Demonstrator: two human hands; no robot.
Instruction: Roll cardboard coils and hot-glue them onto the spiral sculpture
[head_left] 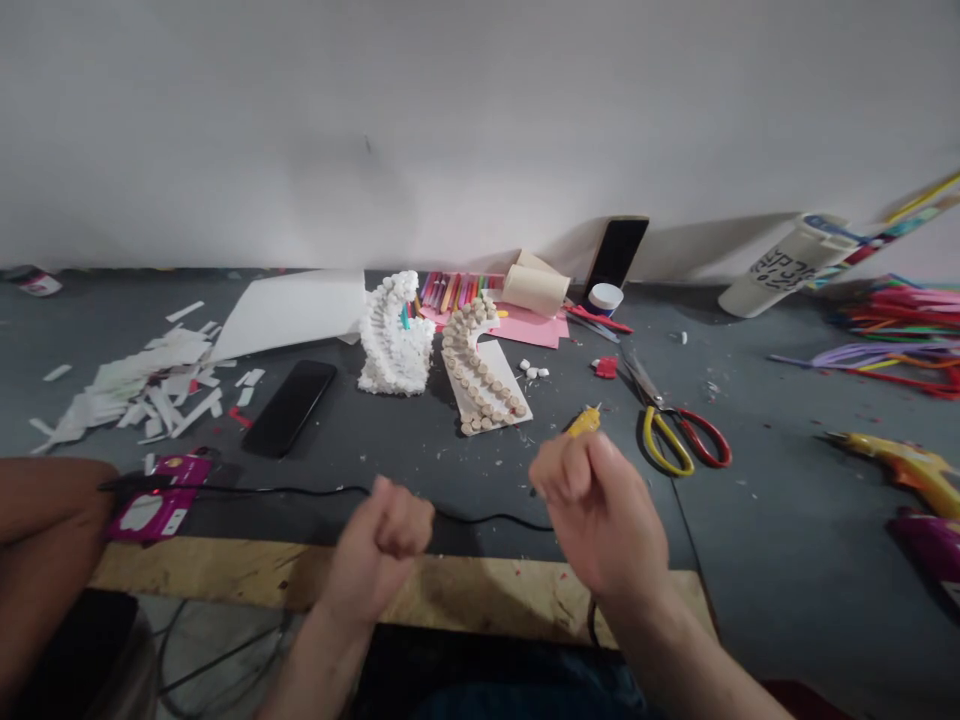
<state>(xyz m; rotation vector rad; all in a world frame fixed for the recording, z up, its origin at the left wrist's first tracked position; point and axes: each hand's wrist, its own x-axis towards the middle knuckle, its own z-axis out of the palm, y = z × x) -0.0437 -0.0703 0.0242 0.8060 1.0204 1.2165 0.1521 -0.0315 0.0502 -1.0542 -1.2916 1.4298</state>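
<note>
Print on magenta packet [157,498], unreadable, left of fisted hands [379,535] [600,515]

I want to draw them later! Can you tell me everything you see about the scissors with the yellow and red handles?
These scissors lie flat on the dark grey table. They have two long, thin metal blades, which look shut and point away from the person and to the left. Their two plastic loop handles are different colours: one yellow, one red. Only the table seems to touch them. The person's right hand is close by, but apart from them.
</note>
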